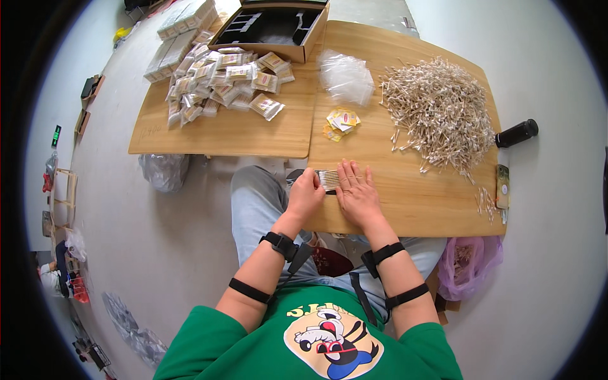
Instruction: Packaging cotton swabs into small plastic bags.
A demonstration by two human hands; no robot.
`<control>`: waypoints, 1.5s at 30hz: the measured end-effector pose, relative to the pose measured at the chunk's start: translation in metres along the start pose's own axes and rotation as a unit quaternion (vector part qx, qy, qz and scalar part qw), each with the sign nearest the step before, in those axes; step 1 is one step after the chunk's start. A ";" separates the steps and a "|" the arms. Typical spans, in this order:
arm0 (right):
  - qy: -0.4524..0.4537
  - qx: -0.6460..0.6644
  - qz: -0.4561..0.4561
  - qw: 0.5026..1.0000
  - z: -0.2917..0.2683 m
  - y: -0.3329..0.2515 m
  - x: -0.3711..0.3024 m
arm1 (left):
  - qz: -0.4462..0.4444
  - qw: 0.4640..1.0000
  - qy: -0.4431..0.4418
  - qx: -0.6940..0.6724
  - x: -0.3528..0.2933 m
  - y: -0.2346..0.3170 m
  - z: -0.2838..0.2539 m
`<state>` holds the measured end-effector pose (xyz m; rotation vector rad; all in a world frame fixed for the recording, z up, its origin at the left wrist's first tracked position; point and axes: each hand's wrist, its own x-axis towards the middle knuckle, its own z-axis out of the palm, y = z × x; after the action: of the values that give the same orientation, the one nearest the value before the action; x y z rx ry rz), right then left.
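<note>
A flat row of cotton swabs [329,180] lies side by side near the table's front edge, between my two hands. My left hand [305,195] is closed at the row's left end, its fingertips pinched together; what they hold is hidden. Laid flat with fingers stretched out, my right hand [358,195] touches the row's right end. Part of a dark flat object [294,175] shows beside my left hand. Beyond the hands lie small yellow and white cards [342,122] and a stack of clear plastic bags [347,77]. A large heap of loose cotton swabs [440,114] covers the right side.
Filled swab packets [228,82] are piled at the back left, beside an open cardboard box [304,50] and stacked white bundles [171,57]. A black bottle [517,133] and a phone-like object [502,187] are at the right edge. A purple bag [465,278] hangs below.
</note>
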<state>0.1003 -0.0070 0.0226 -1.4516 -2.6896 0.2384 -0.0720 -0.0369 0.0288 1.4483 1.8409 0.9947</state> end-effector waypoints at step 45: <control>-0.021 -0.001 0.032 0.999 0.010 -0.048 0.003 | -0.051 0.987 0.150 0.005 0.015 -0.052 0.016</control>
<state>0.0574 -0.0312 0.0210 -1.5510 -2.6800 0.2748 -0.0901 -0.0256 -0.0234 1.2493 2.1107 1.2057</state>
